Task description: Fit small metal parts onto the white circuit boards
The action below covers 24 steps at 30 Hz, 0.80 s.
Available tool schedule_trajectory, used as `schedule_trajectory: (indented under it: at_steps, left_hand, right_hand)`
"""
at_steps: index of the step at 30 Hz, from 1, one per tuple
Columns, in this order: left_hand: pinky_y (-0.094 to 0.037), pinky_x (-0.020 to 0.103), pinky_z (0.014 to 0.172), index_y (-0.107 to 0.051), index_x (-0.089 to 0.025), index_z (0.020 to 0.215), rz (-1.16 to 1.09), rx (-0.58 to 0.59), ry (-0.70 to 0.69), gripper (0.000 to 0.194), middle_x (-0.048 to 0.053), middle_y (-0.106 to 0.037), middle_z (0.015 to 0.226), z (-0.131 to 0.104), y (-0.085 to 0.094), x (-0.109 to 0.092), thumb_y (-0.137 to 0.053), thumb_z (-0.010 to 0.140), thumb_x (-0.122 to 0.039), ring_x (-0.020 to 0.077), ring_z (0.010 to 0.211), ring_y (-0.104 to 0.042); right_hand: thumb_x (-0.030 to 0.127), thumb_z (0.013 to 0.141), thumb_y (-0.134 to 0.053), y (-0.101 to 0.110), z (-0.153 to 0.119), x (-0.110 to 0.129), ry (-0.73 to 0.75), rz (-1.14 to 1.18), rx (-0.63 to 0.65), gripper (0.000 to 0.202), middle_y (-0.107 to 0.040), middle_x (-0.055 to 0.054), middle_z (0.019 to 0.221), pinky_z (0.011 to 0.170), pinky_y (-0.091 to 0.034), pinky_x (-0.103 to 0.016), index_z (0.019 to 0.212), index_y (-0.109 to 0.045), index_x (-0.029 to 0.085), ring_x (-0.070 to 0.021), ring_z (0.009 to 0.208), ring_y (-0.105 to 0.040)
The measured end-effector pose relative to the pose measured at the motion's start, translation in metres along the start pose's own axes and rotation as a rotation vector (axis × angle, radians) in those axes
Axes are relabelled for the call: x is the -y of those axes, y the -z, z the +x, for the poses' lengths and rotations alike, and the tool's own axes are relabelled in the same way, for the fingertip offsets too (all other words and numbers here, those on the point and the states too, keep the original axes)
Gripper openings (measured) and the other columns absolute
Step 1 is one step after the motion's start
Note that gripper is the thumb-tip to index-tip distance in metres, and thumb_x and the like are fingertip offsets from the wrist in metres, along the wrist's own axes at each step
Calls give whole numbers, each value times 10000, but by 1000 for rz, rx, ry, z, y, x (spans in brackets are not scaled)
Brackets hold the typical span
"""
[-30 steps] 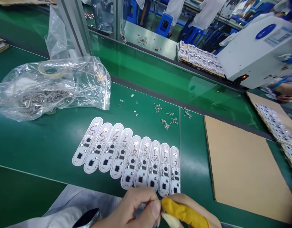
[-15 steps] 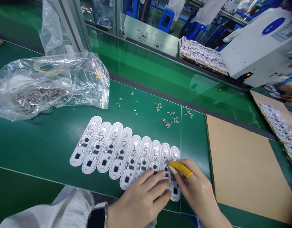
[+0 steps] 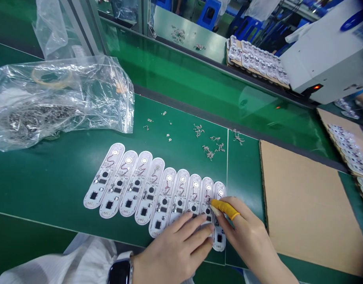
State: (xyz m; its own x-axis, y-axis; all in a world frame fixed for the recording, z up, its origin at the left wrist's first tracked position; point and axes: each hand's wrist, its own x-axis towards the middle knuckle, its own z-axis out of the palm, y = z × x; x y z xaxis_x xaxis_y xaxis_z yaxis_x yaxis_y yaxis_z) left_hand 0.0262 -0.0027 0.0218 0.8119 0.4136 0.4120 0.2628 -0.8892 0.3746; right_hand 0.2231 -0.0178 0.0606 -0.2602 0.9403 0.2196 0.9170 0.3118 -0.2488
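Note:
Several oval white casings with circuit boards, such as the leftmost casing [image 3: 105, 173], lie side by side in a slanting row on the green table. Each has a round silver disc near its top and thin dark-red wires. Spread over the lower parts of the casings toward the right is my left hand [image 3: 181, 244], fingers apart. My right hand [image 3: 243, 228] wears a yellow finger cot; its thumb and index finger are pinched together over the second casing from the right [image 3: 208, 185], near its wires. What sits between those fingertips is too small to make out.
A clear plastic bag [image 3: 63, 102] of small metal parts lies at the left. Small wire clusters [image 3: 209, 152] are scattered behind the row. Cardboard [image 3: 308, 205] lies at the right. Beyond the green partition [image 3: 181, 83] stand a white machine [image 3: 326, 51] and trays of casings [image 3: 258, 61].
The view has shifted slightly. Both hands keep nearly the same places on the casings, with the right fingertips still pinched at the same casing.

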Motion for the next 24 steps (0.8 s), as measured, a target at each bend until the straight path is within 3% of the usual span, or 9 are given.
schedule_trajectory:
  at_steps: [8, 16, 20, 24]
  left_hand:
    - [-299, 359, 1084, -634, -152, 1120, -14, -31, 11, 258, 17, -629, 1204, 5, 3, 2, -417, 990, -203, 205, 1179, -517]
    - [-296, 364, 1101, -624, -147, 1129, 13, -32, 12, 218, 27, -595, 1252, 3, 3, -1, -482, 968, -188, 205, 1220, -488]
    - [-309, 375, 1091, -623, -153, 1122, 23, -29, 4, 216, 28, -584, 1272, 0, 1, -2, -475, 970, -195, 208, 1219, -487]
    - [-332, 368, 1069, -622, -156, 1128, 30, -32, -37, 234, 27, -583, 1276, -1, 0, 1, -463, 976, -236, 211, 1212, -491]
  right_hand:
    - [15, 898, -327, 4, 8, 12, 236, -166, 70, 475, -619, -123, 676, 428, -468, -263, 509, -551, 169, -177, 574, -549]
    - [46, 916, -290, 3, 6, 4, 236, -183, 129, 475, -631, -134, 711, 447, -499, -275, 559, -585, 152, -188, 609, -579]
    - [166, 960, -344, 13, 24, 2, 92, -76, 100, 350, -671, -120, 792, 491, -533, -262, 801, -653, 123, -170, 624, -630]
    - [276, 908, -507, 8, 75, -5, -81, 164, 60, 217, -666, -65, 765, 511, -520, -246, 941, -675, 142, -140, 585, -609]
